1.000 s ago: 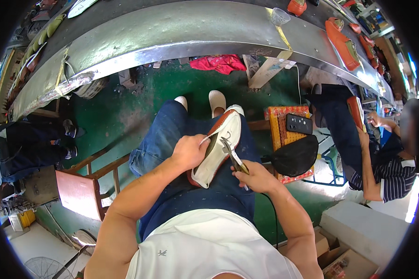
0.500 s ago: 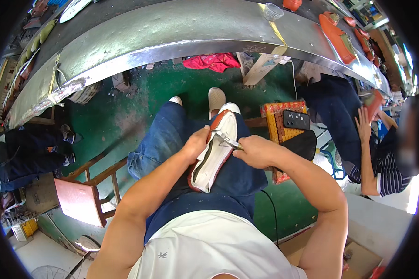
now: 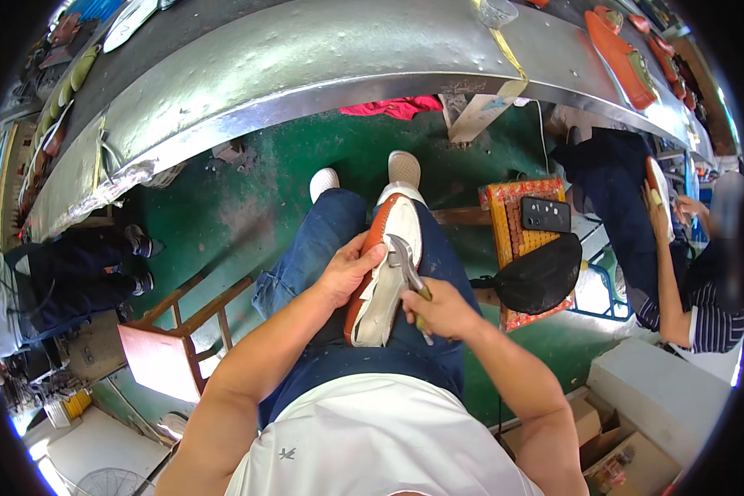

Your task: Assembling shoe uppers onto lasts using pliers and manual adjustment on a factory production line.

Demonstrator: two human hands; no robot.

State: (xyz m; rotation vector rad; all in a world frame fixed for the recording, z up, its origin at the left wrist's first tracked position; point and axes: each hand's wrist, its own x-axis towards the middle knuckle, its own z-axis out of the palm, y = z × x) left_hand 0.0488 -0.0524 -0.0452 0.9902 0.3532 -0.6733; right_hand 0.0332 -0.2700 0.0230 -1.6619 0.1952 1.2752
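A reddish-brown shoe [image 3: 403,221] lies sole side up across my lap, its pale underside facing me and a loose white edge of lining along its left side. My left hand [image 3: 349,271] is wrapped round the shoe's left side, thumb pressed on the underside. In my right hand [image 3: 443,310] is a pair of pliers [image 3: 408,269] with a curved metal head and greenish handles. The head rests against the pale underside near my left thumb. Whether its jaws pinch any material, I cannot tell.
A metal-edged bench [image 3: 306,62] runs across the far side, bearing orange shoe parts [image 3: 620,62]. To my right a woven-topped stool [image 3: 508,219] holds a black phone [image 3: 546,214] and a black cap-like item [image 3: 541,273]. A wooden chair [image 3: 161,360] stands left. A co-worker [image 3: 711,302] handles another shoe.
My right hand has come nearer my body and the pliers now point away from me rather than across the shoe. My left thumb lies further over the underside. The co-worker's shoe has turned.
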